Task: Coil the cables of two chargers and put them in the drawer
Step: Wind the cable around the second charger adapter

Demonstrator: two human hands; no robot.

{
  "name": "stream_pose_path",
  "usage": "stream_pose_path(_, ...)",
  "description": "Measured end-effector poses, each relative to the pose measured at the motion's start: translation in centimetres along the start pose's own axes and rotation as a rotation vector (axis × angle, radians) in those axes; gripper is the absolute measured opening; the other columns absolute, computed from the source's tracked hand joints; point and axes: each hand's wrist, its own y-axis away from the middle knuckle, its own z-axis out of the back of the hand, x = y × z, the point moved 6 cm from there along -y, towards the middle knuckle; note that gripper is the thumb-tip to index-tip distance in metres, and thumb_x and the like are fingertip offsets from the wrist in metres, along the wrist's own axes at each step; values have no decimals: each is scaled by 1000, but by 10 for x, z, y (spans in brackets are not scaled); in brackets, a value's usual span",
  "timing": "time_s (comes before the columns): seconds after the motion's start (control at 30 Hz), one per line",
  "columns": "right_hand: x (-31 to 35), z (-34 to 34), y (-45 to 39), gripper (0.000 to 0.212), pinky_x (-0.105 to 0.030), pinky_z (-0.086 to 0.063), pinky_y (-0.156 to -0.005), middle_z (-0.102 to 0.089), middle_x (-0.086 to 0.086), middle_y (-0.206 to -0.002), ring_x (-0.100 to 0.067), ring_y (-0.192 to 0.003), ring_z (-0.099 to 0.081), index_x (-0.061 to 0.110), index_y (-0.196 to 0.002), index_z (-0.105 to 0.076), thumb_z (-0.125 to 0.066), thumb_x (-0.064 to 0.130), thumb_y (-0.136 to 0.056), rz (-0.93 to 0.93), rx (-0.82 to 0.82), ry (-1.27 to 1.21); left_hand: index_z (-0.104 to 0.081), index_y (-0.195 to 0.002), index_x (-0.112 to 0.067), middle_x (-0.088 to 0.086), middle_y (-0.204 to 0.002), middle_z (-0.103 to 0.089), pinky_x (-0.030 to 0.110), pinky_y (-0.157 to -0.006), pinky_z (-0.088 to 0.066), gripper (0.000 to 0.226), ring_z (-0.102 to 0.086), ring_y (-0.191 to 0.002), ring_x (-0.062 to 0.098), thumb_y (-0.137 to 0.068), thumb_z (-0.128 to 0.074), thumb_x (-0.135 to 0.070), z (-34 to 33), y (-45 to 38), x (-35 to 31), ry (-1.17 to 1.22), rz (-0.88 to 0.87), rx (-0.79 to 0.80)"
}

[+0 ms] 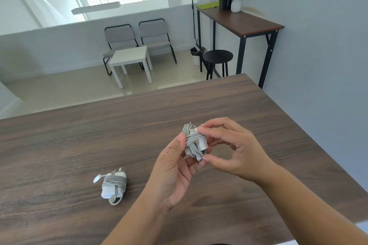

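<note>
Closest to me, my left hand (175,167) holds the second charger (194,141) upright above the table (59,141), thumb pressed against its wrapped side. My right hand (233,149) meets it from the other side, fingertips pinching the cable end at the top of the bundle and again at the bottom. So both hands are clamped on this one charger, close together. Its cable looks almost fully wound, with only the tail left to tuck, I judge. Lower left on the table lies the first charger (113,186), already wrapped in its cable, plug end poking out. Coiling is nearly done, then; stowing both is still to do, and I see no drawer from here. Beyond the table stand two chairs (137,40) and a small white side table (129,55).
</note>
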Motion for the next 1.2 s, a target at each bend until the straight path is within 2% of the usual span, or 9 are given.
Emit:
stream_pose_path(0.1, -1, 0, 0, 51, -30, -56, -80, -59, -9, -117, -22, -91, -65, 7, -119, -66, -82, 1, -70, 6, -11, -30, -65, -122, -2, 29, -127, -61, 34, -76, -60, 48, -69, -102, 31, -89, -61, -37, -1, 2, 0, -7, 8, 8)
stream_pose_path(0.27, -2, -2, 2, 46, -27, -54, -75, -60, -11, -112, -21, -83, -64, 5, -114, -68, -81, 3, -69, 7, -54, -99, -66, -121, -5, 27, -125, -63, 35, -81, -60, 66, -67, -108, 34, -71, -83, -44, -6, 4, -2, -26, -9, 55)
stream_pose_path(0.5, -4, -6, 12, 41, -27, -53, -68, -63, -10, -107, -22, -77, -65, 7, -106, -71, -76, 2, -66, 18, -222, -85, -63, -125, -4, 31, -124, -62, 34, -78, -60, 69, -68, -106, 35, -74, -80, -46, -8, 6, -2, -61, -25, 46)
stream_pose_path(0.63, -6, -9, 17, 38, -26, -53, -67, -64, -11, -106, -20, -77, -64, 7, -104, -71, -75, 4, -66, -12, -278, -127, -62, -125, -4, 26, -119, -66, 33, -77, -60, 70, -68, -103, 35, -72, -82, -46, -9, 7, -1, -65, -26, 23)
stream_pose_path(0.8, -9, -12, 24, 33, -29, -53, -72, -66, -6, -105, -24, -87, -65, 14, -100, -73, -76, 9, -68, -69, -359, -179, -59, -128, -3, 29, -123, -62, 35, -81, -60, 49, -64, -107, 39, -89, -59, -32, -7, 6, 1, -98, -43, 13)
stream_pose_path(0.87, -9, -13, 24, 30, -29, -53, -73, -66, -6, -103, -24, -88, -65, 16, -99, -72, -76, 11, -69, -100, -379, -236, -57, -130, -4, 29, -127, -61, 35, -81, -59, 53, -62, -111, 39, -87, -64, -33, -7, 7, 0, -115, -55, 10)
stream_pose_path(0.97, -9, -10, 24, 25, -34, -56, -74, -66, -6, -101, -27, -90, -65, 16, -96, -72, -76, 11, -72, -110, -375, -281, -57, -131, -6, 21, -125, -65, 35, -81, -59, 71, -67, -107, 31, -75, -81, -42, -9, 7, -1, -131, -75, 26)
stream_pose_path(1.07, -5, -7, 21, 27, -43, -57, -72, -65, -8, -101, -30, -91, -65, 14, -102, -70, -76, 11, -76, -67, -315, -236, -58, -131, -9, 19, -122, -66, 35, -80, -60, 74, -69, -103, 27, -71, -84, -43, -7, 7, -2, -128, -82, 39)
stream_pose_path(1.2, 3, -3, 16, 35, -38, -57, -72, -60, -6, -98, -24, -88, -63, 17, -116, -68, -74, 18, -81, -11, -152, -36, -65, -125, -15, 17, -113, -70, 32, -73, -60, 70, -71, -93, 23, -66, -86, -46, -6, 9, -5, -210, -89, 35)
